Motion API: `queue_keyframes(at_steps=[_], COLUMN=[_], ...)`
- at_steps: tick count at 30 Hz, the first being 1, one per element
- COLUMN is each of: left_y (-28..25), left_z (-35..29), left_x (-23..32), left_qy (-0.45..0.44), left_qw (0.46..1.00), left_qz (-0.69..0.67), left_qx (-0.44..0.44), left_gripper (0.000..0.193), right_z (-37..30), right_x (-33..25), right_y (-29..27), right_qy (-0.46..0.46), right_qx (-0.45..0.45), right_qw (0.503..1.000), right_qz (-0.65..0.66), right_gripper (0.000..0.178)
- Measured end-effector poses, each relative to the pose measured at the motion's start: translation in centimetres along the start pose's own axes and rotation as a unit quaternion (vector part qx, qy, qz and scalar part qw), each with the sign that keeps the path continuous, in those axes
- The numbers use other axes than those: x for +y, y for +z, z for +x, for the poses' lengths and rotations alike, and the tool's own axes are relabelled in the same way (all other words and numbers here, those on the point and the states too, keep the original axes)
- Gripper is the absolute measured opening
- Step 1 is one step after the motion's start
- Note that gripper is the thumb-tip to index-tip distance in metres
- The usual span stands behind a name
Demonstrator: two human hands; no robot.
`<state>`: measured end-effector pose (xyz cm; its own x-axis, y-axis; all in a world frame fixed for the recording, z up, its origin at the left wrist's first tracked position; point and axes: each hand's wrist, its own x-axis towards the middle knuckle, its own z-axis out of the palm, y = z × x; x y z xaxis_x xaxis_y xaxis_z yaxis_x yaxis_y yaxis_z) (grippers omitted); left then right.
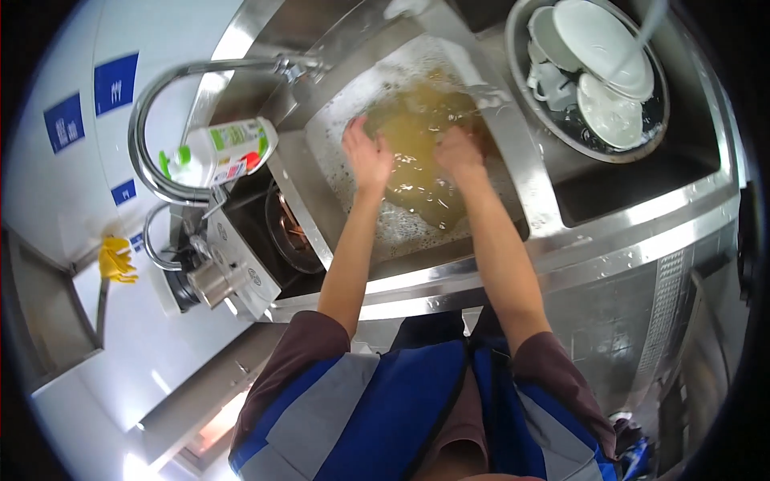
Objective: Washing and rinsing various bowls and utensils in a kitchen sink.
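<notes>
At far left, you have a yellow glove [118, 260] by the wall. Next comes a white bottle [234, 151] with green on it, and then a dark round pan [307, 260] with copper-coloured bits in it.

Then comes the middle sink [536, 176], full of foamy water. Your left hand [369, 160] is at the water there, with the thumb apart from the fingers; I cannot tell if they hold something. A yellow-brown patch [417, 120] lies in the water between your hands (dirty water or something sunk, it is hard to say). Your right hand [461, 152] is partly under, so I cannot tell how its fingers sit.

Over on the right, a round metal tub [525, 127] holds white dishes [609, 112] in a pile. I'd guess you are partway through: the middle sink still needs work. Whether those dishes are done or waiting, I can't tell.
</notes>
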<state>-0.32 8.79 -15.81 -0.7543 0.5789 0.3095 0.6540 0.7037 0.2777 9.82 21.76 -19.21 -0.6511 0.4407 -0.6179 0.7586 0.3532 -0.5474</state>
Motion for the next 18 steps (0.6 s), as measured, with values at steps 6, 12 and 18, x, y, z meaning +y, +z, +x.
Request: queue_keyframes(at_steps=[6,12,18], left_y=[7.5,10.8,9.8], left_z=[-6.1,-9.0,-6.8], left_x=[-13.6,-7.8,-7.2], left_qy=[-0.295,-0.426,-0.458], left_qw=[0.921,0.652,0.621], left_qz=[-0.110,-0.591,-0.589], left_qx=[-0.228,-0.211,-0.242], left_gripper=[0.050,0.052,0.048], right_z=[2.9,2.9,4.2], right_x=[3.5,8.0,11.1], right_y=[2.9,1.0,3.1], right_qy=[0.001,-0.054,0.026], right_qx=[0.077,-0.124,-0.136], right_qw=[0.993,0.990,0.951], right_qz=[-0.093,-0.027,0.278], right_gripper=[0.041,0.047,0.046])
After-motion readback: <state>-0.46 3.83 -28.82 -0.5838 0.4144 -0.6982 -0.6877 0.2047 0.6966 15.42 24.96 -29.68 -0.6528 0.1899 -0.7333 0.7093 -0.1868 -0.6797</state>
